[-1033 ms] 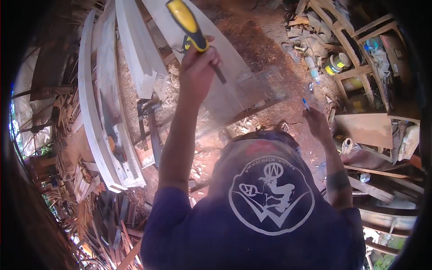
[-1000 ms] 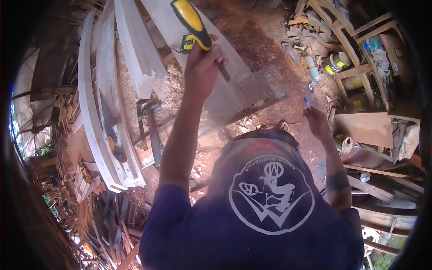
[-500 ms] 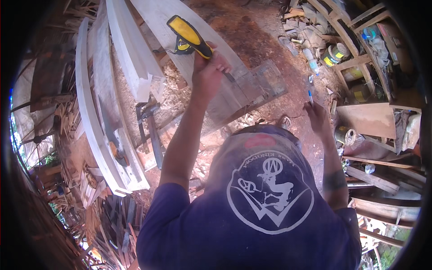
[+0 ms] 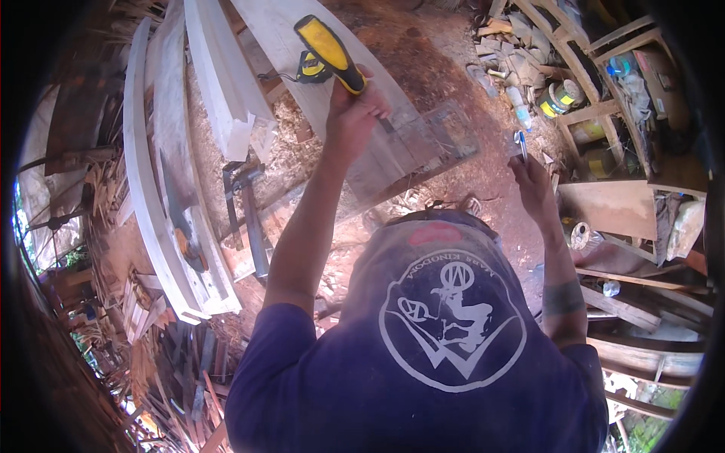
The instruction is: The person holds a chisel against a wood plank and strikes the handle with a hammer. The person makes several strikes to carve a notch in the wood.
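Note:
My left hand (image 4: 356, 113) is closed around a tool with a thick yellow-and-black handle (image 4: 326, 47), its wide end pointing away from me. The tool's working end is mostly hidden, so its exact kind is unclear. Just left of the handle, a yellow-and-black tape measure (image 4: 310, 68) sits on a wide pale plank (image 4: 272, 26). On the right, my right hand (image 4: 535, 181) grips a pen (image 4: 522, 145) with blue and white parts, held upright above the reddish ground. Its fingers are wrapped around the pen's lower part.
Long pale beams (image 4: 137, 151) stretch along the left, with a handsaw (image 4: 189, 245) lying on one. Beside them rest dark metal tools (image 4: 253, 219) among wood shavings (image 4: 291, 124). Wooden frames, a tin can (image 4: 560, 98) and a plastic bottle (image 4: 519, 108) crowd the right. Scrap wood piles up lower left.
The pen in my right hand has tilted and shifted slightly. My left hand and its tool have moved slightly right, showing more of the tape measure. The whole view has shifted a little.

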Tool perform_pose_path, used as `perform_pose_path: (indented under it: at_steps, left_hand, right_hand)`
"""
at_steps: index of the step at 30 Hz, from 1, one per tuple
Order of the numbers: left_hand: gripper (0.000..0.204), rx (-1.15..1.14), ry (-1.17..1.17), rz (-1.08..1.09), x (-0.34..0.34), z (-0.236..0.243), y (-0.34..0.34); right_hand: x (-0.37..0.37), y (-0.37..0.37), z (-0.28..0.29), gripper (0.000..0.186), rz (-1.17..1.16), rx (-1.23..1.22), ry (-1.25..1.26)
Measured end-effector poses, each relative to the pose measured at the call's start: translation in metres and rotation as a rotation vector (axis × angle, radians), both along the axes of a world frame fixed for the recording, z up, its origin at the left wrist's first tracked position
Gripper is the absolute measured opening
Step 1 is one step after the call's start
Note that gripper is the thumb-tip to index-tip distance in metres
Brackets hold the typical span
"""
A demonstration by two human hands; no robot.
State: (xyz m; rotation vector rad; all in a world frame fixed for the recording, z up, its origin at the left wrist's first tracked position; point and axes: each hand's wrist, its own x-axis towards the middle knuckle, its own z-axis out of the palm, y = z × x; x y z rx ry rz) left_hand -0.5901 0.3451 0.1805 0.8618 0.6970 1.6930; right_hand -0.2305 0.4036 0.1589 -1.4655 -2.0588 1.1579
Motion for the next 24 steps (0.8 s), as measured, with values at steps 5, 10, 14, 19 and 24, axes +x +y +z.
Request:
perform_pose_path:
  at_steps: [5, 10, 14, 19, 24]
  left_hand:
    - [0.021, -0.183, 0.115, 0.179, 0.007, 0.013, -0.009]
    - [0.019, 0.009, 0.161, 0.053, -0.011, -0.004, 0.003]
    - [0.017, -0.059, 0.178, -0.042, -0.009, 0.008, -0.001]
    - [0.023, -0.065, 0.498, -0.046, -0.014, 0.029, -0.02]
    - [0.018, -0.135, 0.311, -0.214, -0.03, -0.005, -0.007]
  right_hand:
    - [-0.063, -0.035, 0.108, 0.029, 0.593, -0.031, 0.109]
    - [-0.176, -0.117, 0.084, 0.037, 1.035, 0.098, -0.069]
    - [-0.299, -0.146, -0.019, 0.055, 1.101, 0.259, -0.011]
    - [-0.399, -0.185, 0.014, 0.043, 0.734, 0.853, -0.12]
    - [-0.443, -0.253, -0.037, 0.039, 0.75, 0.541, -0.045]
